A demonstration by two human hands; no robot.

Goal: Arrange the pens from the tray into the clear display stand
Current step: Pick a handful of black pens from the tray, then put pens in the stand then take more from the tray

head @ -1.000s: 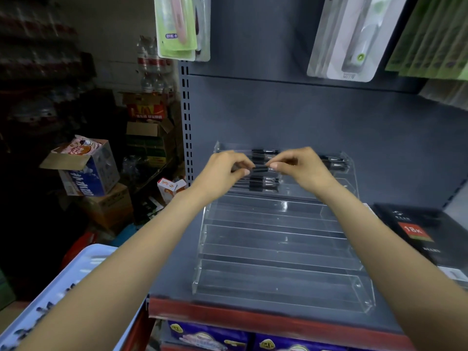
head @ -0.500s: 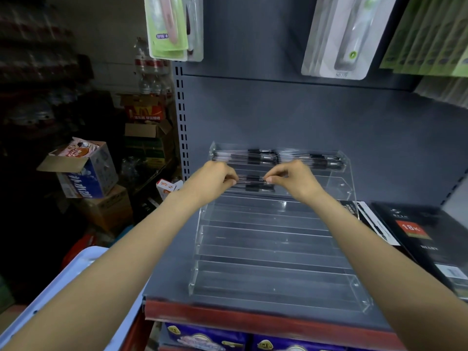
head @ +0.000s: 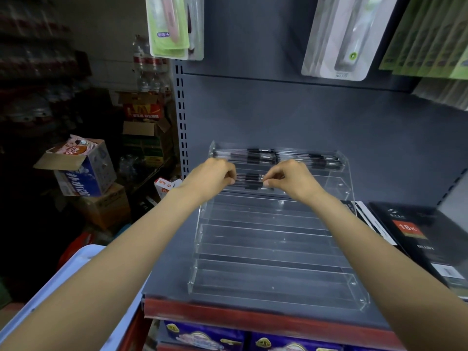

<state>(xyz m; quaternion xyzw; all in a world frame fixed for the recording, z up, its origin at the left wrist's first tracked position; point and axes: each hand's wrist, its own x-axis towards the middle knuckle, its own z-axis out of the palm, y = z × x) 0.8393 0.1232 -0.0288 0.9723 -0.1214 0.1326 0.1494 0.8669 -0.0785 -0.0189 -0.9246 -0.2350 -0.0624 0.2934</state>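
Grip: left hand (head: 212, 177) and right hand (head: 291, 179) pinched the ends of the pens (head: 250, 182)
Change: pens had dropped from the top tier to the stand's (head: 276, 274) second tier, nearly placed
Room: lower tiers bare; tray (head: 73, 269) low left; box (head: 430, 236) beside the stand
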